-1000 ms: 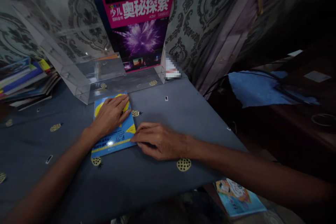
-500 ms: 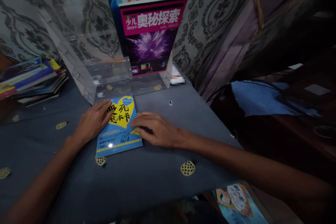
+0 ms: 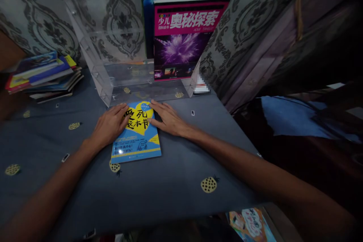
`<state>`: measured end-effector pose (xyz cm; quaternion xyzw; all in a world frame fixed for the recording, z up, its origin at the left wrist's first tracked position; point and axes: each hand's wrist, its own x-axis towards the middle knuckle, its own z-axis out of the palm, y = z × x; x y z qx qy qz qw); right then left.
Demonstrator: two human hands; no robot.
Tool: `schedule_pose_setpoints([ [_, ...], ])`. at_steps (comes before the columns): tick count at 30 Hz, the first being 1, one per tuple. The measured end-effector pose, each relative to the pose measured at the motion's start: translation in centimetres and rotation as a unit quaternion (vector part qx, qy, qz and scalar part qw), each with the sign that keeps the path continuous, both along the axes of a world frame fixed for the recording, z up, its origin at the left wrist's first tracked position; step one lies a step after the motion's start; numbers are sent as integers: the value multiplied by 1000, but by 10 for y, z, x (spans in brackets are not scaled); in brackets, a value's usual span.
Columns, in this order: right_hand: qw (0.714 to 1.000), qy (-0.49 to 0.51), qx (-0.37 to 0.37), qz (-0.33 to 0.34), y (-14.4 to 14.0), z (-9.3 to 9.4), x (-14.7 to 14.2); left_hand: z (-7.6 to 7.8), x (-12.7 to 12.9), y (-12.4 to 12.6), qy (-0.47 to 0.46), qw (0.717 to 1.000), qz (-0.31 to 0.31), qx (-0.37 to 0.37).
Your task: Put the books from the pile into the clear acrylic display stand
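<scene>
- Both hands lie flat and open on the blue book [image 3: 136,136]: the left hand [image 3: 109,125] presses its left edge, the right hand [image 3: 167,118] its upper right corner. Neither is clenched, and nothing is lifted.
- The blue book lies face up on the grey tablecloth [image 3: 170,174], its top edge just in front of the clear plastic stand [image 3: 119,72].
- Going by the layout, one pink book [image 3: 184,39] already stands upright in the stand's right end; the blue one is not in yet, so lifting and slotting look left to do.
- The stand's left part is open, and its low front lip sits between book and slot.
- A stack of books [image 3: 42,75] waits at the far left, well apart; another book [image 3: 251,225] lies below the table edge.
</scene>
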<state>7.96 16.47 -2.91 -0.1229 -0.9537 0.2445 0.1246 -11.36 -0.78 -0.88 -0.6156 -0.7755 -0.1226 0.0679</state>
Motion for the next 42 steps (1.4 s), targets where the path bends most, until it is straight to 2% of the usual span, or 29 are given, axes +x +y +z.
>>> schedule_pose_setpoints([
  [9,1000,14,7,9,-6,1,11,0,0,0,-3,1000,0,-6],
  [23,994,73,12,78,-37,-1,59,-4,-2,-1,-20,1000,-6,15],
  [33,986,91,24,135,-68,6,101,-2,-1,-1,-18,1000,-9,21],
  [38,985,81,25,148,-77,10,112,-3,-2,-2,-24,1000,0,13],
  [42,984,89,28,151,-78,9,113,-1,1,-6,-28,999,-32,8],
])
